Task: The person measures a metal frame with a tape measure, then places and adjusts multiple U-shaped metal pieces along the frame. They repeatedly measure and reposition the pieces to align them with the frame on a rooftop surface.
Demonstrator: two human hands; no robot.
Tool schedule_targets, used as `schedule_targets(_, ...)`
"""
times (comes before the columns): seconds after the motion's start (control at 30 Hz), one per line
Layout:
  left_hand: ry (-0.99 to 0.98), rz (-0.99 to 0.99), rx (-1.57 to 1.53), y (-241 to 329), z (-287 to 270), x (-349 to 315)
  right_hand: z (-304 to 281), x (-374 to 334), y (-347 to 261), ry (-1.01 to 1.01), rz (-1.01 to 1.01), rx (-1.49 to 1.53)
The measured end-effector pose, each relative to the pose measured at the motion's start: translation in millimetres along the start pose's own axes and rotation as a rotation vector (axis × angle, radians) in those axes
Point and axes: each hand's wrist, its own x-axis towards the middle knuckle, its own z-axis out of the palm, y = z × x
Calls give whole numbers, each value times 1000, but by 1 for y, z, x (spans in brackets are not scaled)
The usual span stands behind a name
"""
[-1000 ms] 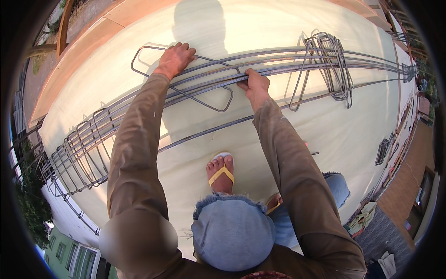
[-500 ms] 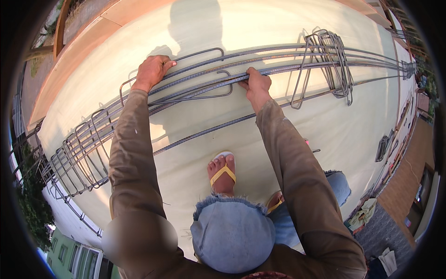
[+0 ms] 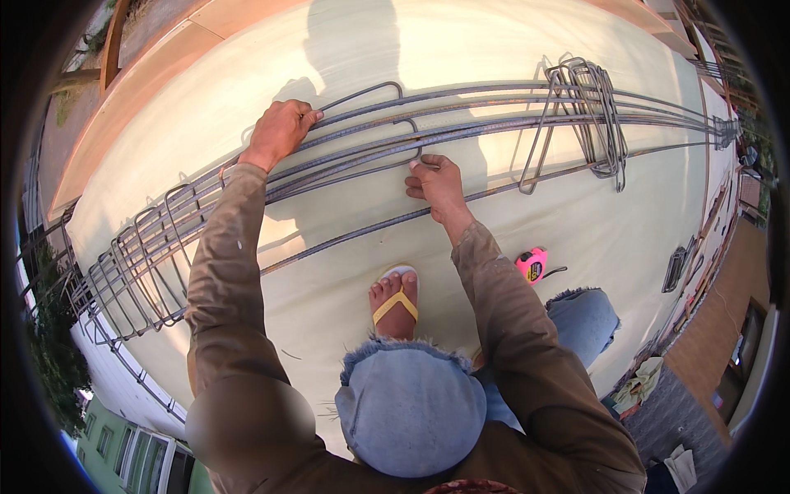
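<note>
Several long ribbed steel bars (image 3: 494, 126) run across in front of me, with an open, bent steel stirrup (image 3: 357, 95) around part of them. My left hand (image 3: 281, 132) is closed on the stirrup's upper leg, over the far bars. Lower and to the right, my right hand (image 3: 438, 183) pinches the end of the stirrup's near leg, its other fingers curled. One single bar (image 3: 354, 237) lies apart on the near side, passing by my right hand. The stirrup's left end is hidden behind my left hand and forearm.
Several stirrups (image 3: 169, 206) stand around the bars at the left. A bunch of loose stirrups (image 3: 605, 123) hangs over the bars at the right. A pink tape measure (image 3: 532, 264) lies near my right forearm. My sandalled foot (image 3: 395, 300) rests on the pale surface.
My right hand has let go of the bars and moved down and nearer, onto the stirrup's near leg. My left hand has shifted slightly right with the stirrup. The tape measure has come into sight.
</note>
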Motion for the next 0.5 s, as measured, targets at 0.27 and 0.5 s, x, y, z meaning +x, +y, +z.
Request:
schedule_targets(0.27, -37, -55, 84, 28, -6, -21, 23, 11, 6, 195, -19, 206)
schedule_targets(0.5, 68, -9, 245, 41, -1, -18, 12, 5, 1, 108, 88, 222)
